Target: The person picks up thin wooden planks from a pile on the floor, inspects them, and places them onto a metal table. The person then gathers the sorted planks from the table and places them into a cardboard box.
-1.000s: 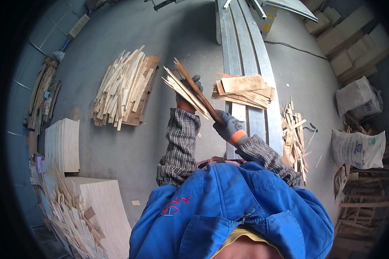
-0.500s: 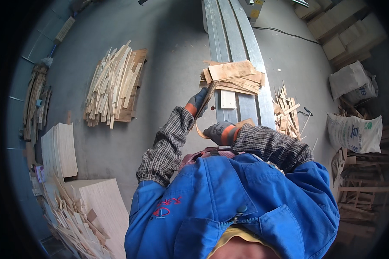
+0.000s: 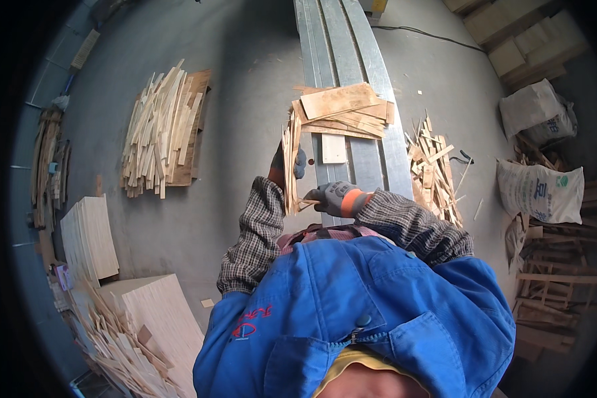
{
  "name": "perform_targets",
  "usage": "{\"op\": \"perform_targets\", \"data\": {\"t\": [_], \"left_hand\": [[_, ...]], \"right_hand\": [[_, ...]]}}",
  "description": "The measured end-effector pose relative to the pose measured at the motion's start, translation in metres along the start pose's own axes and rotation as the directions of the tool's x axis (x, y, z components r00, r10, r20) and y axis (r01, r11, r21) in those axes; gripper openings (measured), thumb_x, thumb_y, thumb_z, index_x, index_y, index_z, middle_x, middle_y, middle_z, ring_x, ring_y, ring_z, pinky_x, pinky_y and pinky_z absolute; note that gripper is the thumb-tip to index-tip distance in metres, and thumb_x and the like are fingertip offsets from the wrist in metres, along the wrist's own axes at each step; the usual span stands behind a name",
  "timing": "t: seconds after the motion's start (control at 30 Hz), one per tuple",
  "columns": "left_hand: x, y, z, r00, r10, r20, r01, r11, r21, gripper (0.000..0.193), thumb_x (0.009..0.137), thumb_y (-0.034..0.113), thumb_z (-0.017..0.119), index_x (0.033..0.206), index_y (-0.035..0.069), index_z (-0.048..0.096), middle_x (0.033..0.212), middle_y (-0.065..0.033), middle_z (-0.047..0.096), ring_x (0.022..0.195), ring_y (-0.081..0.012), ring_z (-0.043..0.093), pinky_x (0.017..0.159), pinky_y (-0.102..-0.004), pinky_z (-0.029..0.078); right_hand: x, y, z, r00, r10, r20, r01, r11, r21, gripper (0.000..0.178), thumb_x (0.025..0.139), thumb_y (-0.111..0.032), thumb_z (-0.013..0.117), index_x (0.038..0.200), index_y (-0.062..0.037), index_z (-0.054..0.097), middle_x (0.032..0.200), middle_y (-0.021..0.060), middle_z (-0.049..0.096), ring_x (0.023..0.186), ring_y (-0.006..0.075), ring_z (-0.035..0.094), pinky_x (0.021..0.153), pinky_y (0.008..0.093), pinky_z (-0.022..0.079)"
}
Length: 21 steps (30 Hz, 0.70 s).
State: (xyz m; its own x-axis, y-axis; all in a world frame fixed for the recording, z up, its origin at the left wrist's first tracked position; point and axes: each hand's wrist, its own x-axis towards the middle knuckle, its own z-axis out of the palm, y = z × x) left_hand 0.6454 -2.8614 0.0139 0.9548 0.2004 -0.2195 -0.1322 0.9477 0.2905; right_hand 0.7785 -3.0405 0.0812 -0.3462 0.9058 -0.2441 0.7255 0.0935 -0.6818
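Observation:
My left hand (image 3: 299, 164), in a grey glove with an orange cuff, is closed around a bundle of thin wood strips (image 3: 289, 159). The strips stand lengthwise along the left edge of the metal table and hide part of that hand. At their near end, my right hand (image 3: 335, 198), gloved the same way, pinches a small thin wood piece (image 3: 306, 204). Whether this piece is joined to the bundle cannot be made out. Just beyond, a loose stack of flat wood pieces (image 3: 341, 101) lies across the table, with a pale rectangular block (image 3: 333, 149) in front of it.
The long grooved metal table (image 3: 335, 50) runs away from me. Wood scraps (image 3: 432, 166) are heaped on its right, near white sacks (image 3: 540, 192). On the left floor lie a pile of strips (image 3: 159, 129), stacked pale boards (image 3: 89, 235) and more offcuts (image 3: 129, 355). A cable (image 3: 431, 34) crosses the far floor.
The bundle in my left hand has swung from slanted and edge-on to nearly straight, showing several strips. My right hand has shifted slightly. The whole view has moved a little.

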Motion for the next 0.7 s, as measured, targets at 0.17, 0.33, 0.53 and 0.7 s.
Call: {"op": "perform_targets", "data": {"t": [0.17,0.33,0.53,0.7], "left_hand": [[0.023,-0.010,0.040,0.936,-0.109,-0.336,0.154,0.982,0.110,0.043,0.089,0.058,0.052,0.077,0.018,0.052,0.056,0.0013,0.043,0.040,-0.0126,0.039,0.039,-0.0276,0.032],[0.008,0.016,-0.030,0.908,0.394,0.140,-0.303,0.852,-0.427,0.024,0.091,0.034,0.059,0.084,0.012,0.051,0.072,0.0010,0.048,0.064,-0.0142,0.048,0.062,-0.0305,0.045],[0.033,0.029,-0.057,0.784,0.614,0.088,-0.469,0.679,-0.564,0.028,0.087,0.035,0.063,0.073,0.017,0.047,0.064,0.0040,0.046,0.060,-0.0115,0.044,0.054,-0.0293,0.041],[0.032,0.052,0.012,0.798,0.594,0.100,-0.488,0.735,-0.471,0.023,0.084,0.030,0.065,0.075,0.014,0.052,0.066,0.0047,0.047,0.061,-0.0094,0.044,0.062,-0.0252,0.039]], "right_hand": [[0.005,0.005,-0.038,0.959,-0.283,-0.008,0.276,0.940,-0.198,0.031,0.086,-0.021,0.061,0.117,-0.0187,0.063,0.090,0.0083,0.065,0.087,0.0296,0.065,0.076,0.0416,0.051],[-0.015,0.036,-0.051,0.984,0.103,-0.148,-0.080,0.984,0.159,0.029,0.090,-0.027,0.061,0.116,-0.0149,0.064,0.091,0.0128,0.068,0.081,0.0317,0.065,0.073,0.0403,0.051],[-0.006,0.048,-0.037,0.953,0.302,-0.002,-0.055,0.180,0.982,0.030,0.091,-0.027,0.065,0.112,-0.0051,0.066,0.073,0.0006,0.060,0.058,0.0089,0.054,0.054,0.0246,0.046],[-0.009,0.052,-0.070,0.979,0.200,0.030,-0.062,0.155,0.986,0.033,0.094,-0.031,0.062,0.106,-0.0007,0.066,0.073,-0.0004,0.058,0.057,0.0083,0.052,0.052,0.0236,0.043]]}}
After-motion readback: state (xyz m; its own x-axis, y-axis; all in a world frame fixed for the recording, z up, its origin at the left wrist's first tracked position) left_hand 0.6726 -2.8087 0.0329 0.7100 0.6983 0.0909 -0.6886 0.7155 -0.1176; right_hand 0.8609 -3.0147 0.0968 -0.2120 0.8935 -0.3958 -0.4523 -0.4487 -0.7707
